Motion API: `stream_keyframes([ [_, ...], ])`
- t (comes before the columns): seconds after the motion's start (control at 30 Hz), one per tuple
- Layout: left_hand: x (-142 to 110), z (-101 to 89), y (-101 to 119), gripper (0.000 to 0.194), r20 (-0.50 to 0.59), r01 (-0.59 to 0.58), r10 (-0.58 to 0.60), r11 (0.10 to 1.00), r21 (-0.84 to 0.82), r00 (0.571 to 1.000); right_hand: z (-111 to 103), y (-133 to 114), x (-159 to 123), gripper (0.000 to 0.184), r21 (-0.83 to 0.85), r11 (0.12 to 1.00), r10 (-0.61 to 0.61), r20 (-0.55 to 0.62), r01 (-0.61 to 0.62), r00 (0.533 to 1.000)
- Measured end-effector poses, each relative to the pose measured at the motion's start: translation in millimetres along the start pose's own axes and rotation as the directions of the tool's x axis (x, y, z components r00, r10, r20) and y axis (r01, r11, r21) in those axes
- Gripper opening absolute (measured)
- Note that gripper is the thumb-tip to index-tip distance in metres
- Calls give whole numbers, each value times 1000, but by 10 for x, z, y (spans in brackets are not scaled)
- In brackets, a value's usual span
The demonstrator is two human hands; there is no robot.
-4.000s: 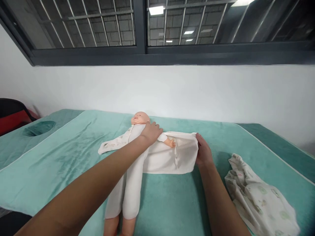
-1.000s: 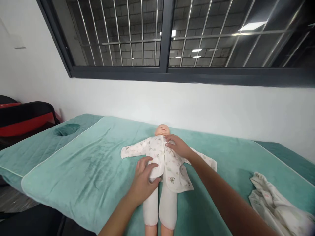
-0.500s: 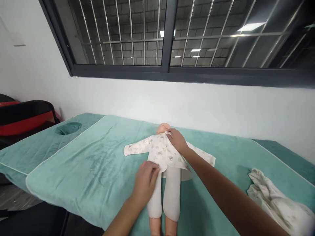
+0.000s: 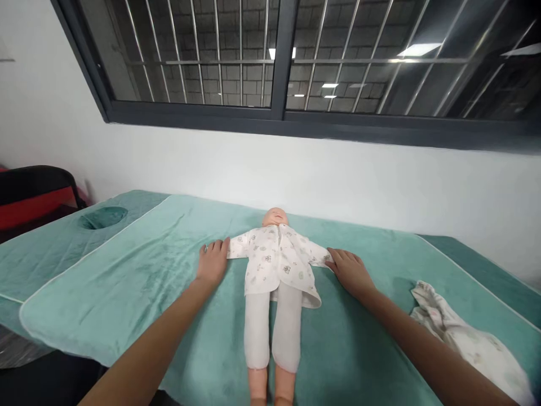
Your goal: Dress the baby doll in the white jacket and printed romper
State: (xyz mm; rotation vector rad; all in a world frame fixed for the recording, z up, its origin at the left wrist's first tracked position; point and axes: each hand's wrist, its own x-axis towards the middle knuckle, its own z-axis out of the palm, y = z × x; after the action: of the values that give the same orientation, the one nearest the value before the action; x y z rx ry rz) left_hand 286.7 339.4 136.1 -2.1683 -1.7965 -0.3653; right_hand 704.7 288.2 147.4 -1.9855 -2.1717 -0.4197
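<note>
A baby doll point(image 4: 273, 304) lies on its back on the teal towel point(image 4: 139, 270), head toward the wall. It wears a white printed jacket point(image 4: 276, 256), closed over its chest, and white leggings. My left hand point(image 4: 212, 261) rests on the end of the doll's left-side sleeve, fingers loosely curled over the cuff. My right hand point(image 4: 349, 269) lies on the end of the other sleeve, fingers stretched along it. Both sleeves are spread out sideways.
A crumpled white printed garment point(image 4: 460, 338) lies at the right on the towel. The bed has a face hole point(image 4: 102, 217) at the far left. A black and red chair point(image 4: 29, 194) stands at the left. A white wall and barred window are behind.
Both hands left the doll's chest and hem and moved outward to the sleeve ends. The jacket now lies closed and flat, and the sleeves are spread out.
</note>
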Motion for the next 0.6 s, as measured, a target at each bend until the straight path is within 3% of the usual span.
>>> stream_keyframes([
  [0.17, 304, 101, 25, 47, -35, -7, 8, 999, 32, 999, 20, -1, 233, 37, -31, 999, -16, -73, 14, 997],
  [0.3, 440, 162, 43, 45, -62, 17, -15, 999, 35, 998, 196, -116, 341, 43, -20, 999, 24, -153, -27, 988],
  [0.4, 464, 226, 39, 38, -67, 103, -100, 994, 35, 993, 329, -194, 364, 47, 8, 997, 77, -189, -77, 979],
  [0.5, 452, 266, 20, 31, -76, 220, -216, 975, 43, 973, 348, -250, 336, 47, 106, 992, 92, -271, -65, 958],
  [0.6, 433, 269, 2, 27, -86, 287, -282, 957, 49, 955, 225, -368, 203, 38, 294, 954, 72, -389, 49, 919],
])
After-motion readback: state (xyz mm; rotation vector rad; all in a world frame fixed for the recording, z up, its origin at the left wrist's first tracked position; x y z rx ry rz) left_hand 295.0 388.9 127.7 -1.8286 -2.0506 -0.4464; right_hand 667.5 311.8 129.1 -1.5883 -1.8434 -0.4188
